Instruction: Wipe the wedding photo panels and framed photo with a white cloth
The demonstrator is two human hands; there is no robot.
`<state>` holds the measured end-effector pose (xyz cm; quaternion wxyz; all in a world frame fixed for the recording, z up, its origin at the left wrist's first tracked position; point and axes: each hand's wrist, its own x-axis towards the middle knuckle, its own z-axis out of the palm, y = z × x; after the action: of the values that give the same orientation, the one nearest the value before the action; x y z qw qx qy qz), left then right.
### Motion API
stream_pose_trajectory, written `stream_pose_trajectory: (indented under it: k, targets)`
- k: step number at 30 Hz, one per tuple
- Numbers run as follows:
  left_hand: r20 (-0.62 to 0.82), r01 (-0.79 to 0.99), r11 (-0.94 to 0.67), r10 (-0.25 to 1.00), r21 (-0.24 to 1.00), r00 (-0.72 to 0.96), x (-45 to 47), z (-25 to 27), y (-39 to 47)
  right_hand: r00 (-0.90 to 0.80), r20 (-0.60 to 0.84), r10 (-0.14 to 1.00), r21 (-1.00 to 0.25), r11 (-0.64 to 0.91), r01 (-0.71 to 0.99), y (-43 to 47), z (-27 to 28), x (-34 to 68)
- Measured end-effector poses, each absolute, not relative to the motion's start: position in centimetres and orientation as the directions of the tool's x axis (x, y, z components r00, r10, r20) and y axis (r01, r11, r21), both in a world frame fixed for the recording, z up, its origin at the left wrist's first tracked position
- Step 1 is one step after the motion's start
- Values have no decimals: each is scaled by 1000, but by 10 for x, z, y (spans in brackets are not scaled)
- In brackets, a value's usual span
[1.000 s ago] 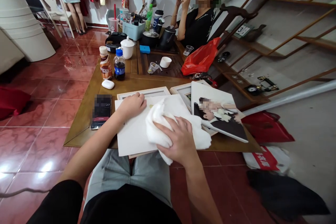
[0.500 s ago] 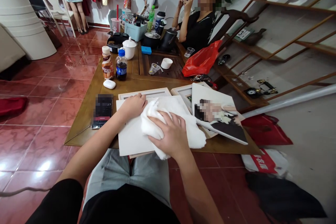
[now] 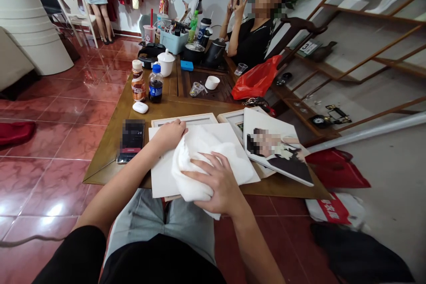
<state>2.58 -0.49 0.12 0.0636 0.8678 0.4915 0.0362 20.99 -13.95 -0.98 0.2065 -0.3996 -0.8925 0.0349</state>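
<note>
A thin white board [image 3: 163,166] lies near the front edge of the table, on top of a light-framed panel. My left hand [image 3: 171,134] is on the board's upper left part, fingers curled, holding it down. A bunched white cloth [image 3: 191,182] covers much of the board. My right hand [image 3: 218,182] grips the cloth from above, with fingers spread over its folds and pressing it onto the board. The cloth's lower end hangs past the table edge. To the right, a photo panel [image 3: 282,151] with a printed portrait rests on another framed panel [image 3: 231,120].
A phone [image 3: 131,140] lies left of the board. Behind it are a white earbud case [image 3: 140,107], a cola bottle [image 3: 155,84] and a coffee bottle [image 3: 138,82]. A red plastic bag [image 3: 256,80] lies at the back right. Another person [image 3: 256,31] sits beyond the table.
My right hand has moved the cloth slightly toward me and to the left, and the cloth's folds have shifted. My left hand stays in place on the board.
</note>
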Motion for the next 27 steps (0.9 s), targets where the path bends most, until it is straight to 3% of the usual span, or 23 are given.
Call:
stream_pose_trajectory:
  k: [6,9,12,15,22,24,27]
  targets:
    - [-3,847,-512,856,146,518,26,1,-4,-348,336,875,-218,432,875,-132,-8,185]
    - [-7,843,-518,851,149,524,26,1,-4,-442,323,837,-217,520,826,-132,-8,187]
    - [-22,839,-524,846,148,533,25,-1,-1,-651,297,699,-255,715,651,-134,-6,197]
    - [-39,843,-517,849,149,528,25,-3,1,-736,293,611,-281,791,544,-135,-5,202]
    - [-36,846,-516,851,133,525,26,1,-3,-436,374,818,-231,538,811,-138,-12,181]
    - [-30,844,-519,849,132,527,26,1,-2,-460,376,804,-230,562,795,-137,-12,182]
    - [-56,837,-530,840,136,540,26,0,1,-657,343,671,-241,739,629,-136,-8,191]
